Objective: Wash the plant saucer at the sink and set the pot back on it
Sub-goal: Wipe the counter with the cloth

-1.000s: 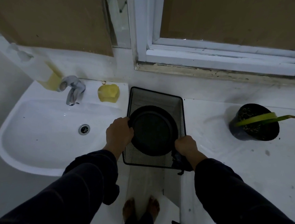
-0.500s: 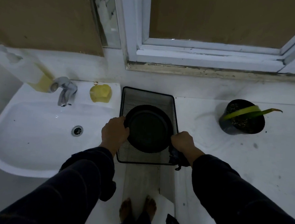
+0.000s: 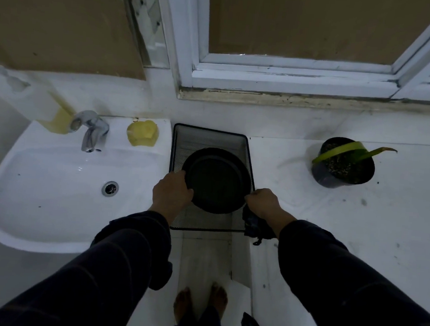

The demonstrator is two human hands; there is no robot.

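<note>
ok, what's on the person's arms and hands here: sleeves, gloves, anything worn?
Both arms wear long, loose, dark sleeves reaching the wrists. The left hand and right hand are bare: no gloves, and no rings or watch visible. The light is too dim to tell the fabric's exact colour.

- A black saucer point(image 3: 216, 179) is seen over a black mesh basket point(image 3: 211, 136).
- A white sink point(image 3: 52, 188) and a chrome tap point(image 3: 91, 130) are shown.
- A yellow sponge point(image 3: 143, 133) is shown.
- A black pot point(image 3: 342, 164) with a green leaf point(image 3: 338, 150) is set on a white counter point(image 3: 358, 225).
- Dark sleeves point(image 3: 341, 275) are worn.

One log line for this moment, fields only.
round black plastic saucer: over black mesh tray | left hand, right hand: grip rim | black potted plant: on counter, apart
</note>
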